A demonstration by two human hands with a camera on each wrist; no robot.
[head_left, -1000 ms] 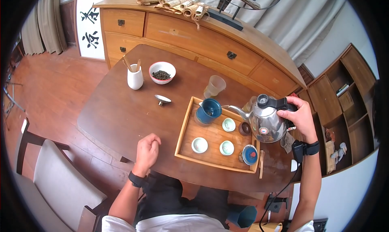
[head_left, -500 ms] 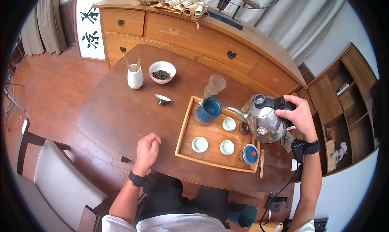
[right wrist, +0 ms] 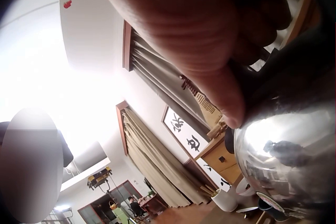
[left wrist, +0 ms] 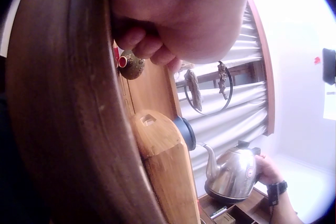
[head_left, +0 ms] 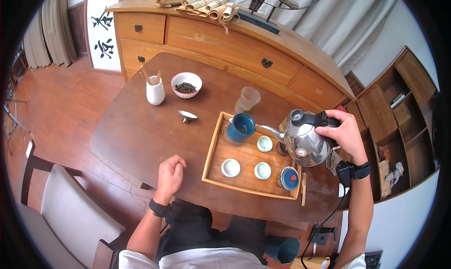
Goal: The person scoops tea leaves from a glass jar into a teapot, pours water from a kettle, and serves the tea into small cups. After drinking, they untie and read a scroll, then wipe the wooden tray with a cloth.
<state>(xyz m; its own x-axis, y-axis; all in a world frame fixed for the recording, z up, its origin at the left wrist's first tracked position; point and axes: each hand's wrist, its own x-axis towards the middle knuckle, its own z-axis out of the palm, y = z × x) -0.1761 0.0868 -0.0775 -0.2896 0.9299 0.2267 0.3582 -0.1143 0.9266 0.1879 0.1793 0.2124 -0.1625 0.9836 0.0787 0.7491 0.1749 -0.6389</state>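
My right hand (head_left: pixel 345 131) grips the black handle of a steel kettle (head_left: pixel 307 144). The kettle's spout reaches the rim of a blue cup (head_left: pixel 240 129) at the upper left of the wooden tray (head_left: pixel 210 163). In the left wrist view, the kettle (left wrist: pixel 233 174) tilts toward the tray's side. Several pale green cups, one of them a front-left cup (head_left: pixel 230 168), stand on the tray, with a blue-lidded vessel (head_left: pixel 289 178) at its right corner. My left hand (head_left: pixel 171 176) rests on the table edge with its fingers curled, holding nothing.
Behind the tray stands a clear glass (head_left: pixel 249 98). Farther left are a bowl of dark leaves (head_left: pixel 186 84), a white tool holder (head_left: pixel 155 91) and a small metal lid or strainer (head_left: pixel 187 115). A wooden stick (head_left: pixel 303 190) lies right of the tray. A chair (head_left: pixel 77 212) stands at left.
My right hand and the kettle have shifted slightly left, with the spout still at the blue cup. The left hand has stayed in place.
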